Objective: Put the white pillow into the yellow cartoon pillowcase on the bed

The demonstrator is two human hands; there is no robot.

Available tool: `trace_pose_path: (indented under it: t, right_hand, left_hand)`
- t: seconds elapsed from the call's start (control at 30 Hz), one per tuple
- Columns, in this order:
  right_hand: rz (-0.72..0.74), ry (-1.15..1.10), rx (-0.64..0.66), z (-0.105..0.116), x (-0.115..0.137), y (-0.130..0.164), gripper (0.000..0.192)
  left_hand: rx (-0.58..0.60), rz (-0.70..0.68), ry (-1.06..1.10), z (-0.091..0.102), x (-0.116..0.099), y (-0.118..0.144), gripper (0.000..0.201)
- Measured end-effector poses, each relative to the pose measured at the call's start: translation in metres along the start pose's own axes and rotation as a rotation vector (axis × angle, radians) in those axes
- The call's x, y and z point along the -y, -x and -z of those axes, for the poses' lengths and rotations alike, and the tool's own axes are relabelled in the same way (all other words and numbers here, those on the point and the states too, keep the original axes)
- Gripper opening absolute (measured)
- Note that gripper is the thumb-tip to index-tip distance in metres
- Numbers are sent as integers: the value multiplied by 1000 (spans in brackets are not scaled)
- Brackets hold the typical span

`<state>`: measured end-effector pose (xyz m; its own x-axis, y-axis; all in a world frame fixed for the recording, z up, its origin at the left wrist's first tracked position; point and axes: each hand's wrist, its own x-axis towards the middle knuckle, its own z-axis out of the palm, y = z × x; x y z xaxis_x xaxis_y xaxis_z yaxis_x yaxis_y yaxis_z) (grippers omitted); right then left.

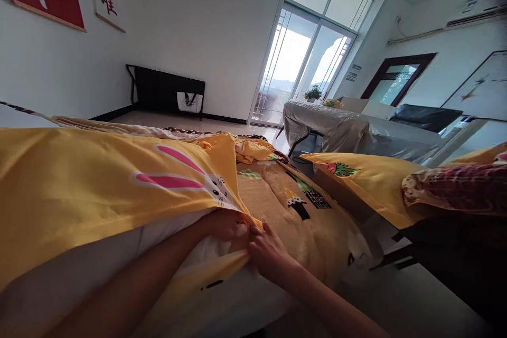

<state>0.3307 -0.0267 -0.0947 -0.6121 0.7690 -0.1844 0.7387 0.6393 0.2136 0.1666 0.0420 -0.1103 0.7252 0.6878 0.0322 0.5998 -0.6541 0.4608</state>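
Observation:
A yellow pillowcase with a white, pink-eared rabbit print stretches across the left and middle. White filling, apparently a pillow, shows under its raised upper layer. My left hand is closed at the case's right corner, its forearm running along the opening beneath the upper layer; what lies within the fingers is partly hidden. Pinching the yellow edge at that same corner is my right hand, thumb and fingers pressed together, nearly touching the left. Below both hands the lower yellow layer folds away.
A tan printed blanket covers the bed underneath. At right, a yellow carrot-print pillow lies beside a red patterned cloth bundle. A plastic-covered table stands near the glass doors. A black folded frame leans against the wall.

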Motion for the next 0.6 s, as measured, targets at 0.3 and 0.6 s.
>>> trace_pose_path:
  t: [0.3, 0.6]
  right_hand:
    - [0, -23, -21, -3, -1, 0, 26]
    - [35, -44, -103, -11, -2, 11, 27]
  left_hand:
    - [-113, -73, 344, -5, -7, -1, 25]
    - [4, -137, 447, 2, -6, 3, 14]
